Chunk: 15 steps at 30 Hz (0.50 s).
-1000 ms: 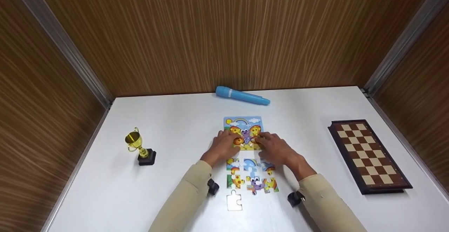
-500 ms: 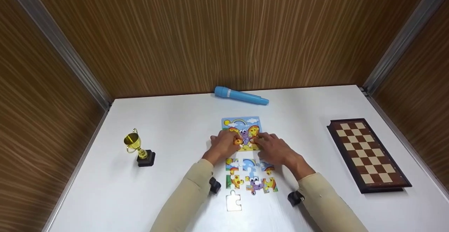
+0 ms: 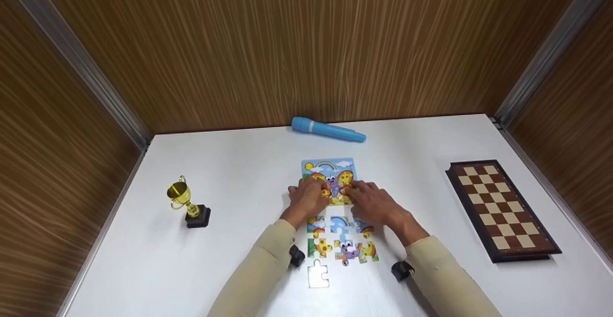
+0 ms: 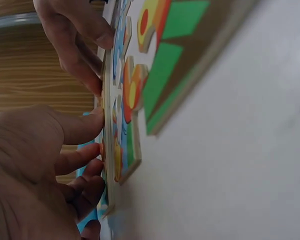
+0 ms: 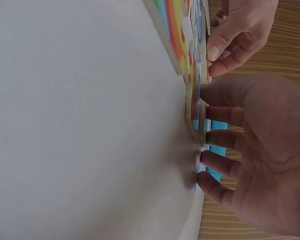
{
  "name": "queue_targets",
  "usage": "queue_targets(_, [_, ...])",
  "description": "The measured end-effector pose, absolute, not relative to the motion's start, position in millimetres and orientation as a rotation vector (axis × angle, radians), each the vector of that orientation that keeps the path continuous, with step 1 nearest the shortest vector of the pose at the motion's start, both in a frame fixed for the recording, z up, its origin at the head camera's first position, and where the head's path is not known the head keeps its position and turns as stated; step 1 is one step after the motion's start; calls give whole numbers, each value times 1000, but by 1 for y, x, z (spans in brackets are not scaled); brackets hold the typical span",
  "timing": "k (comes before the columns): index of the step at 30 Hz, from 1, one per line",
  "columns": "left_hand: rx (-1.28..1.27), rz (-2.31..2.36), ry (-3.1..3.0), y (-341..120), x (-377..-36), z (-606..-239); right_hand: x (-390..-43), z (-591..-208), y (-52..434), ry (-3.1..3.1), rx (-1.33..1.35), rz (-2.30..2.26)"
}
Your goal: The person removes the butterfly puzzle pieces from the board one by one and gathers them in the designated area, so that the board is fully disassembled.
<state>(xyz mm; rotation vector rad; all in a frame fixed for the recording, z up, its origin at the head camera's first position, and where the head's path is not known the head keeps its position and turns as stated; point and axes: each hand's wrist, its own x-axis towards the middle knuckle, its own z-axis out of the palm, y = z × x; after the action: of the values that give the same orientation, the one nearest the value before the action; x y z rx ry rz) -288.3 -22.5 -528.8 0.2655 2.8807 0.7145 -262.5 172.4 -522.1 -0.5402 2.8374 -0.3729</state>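
The left hand (image 3: 306, 197) sits slightly closer to the right hand (image 3: 371, 202) over the puzzle board (image 3: 329, 168) than before. Its fingers now cover more of the butterfly picture.

Wood-panelled recording booth (image 3: 306, 44) with white table (image 3: 239, 173)

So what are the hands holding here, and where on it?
Both the left hand and the right hand have fingertips on the near edge of the butterfly puzzle board, one at each near corner; it lies on the table, not lifted.
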Motion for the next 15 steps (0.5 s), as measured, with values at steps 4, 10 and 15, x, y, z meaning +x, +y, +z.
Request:
queue_targets(4, [289, 755, 2865, -21, -290, -531, -261, -521, 173, 2834, -533, -376])
queue_targets(10, [367, 776, 2909, -22, -292, -530, -261, -521, 174, 2844, -560, -330])
queue_targets(15, [370, 796, 2917, -21, -292, -531, -262, -521, 176, 2837, -560, -336])
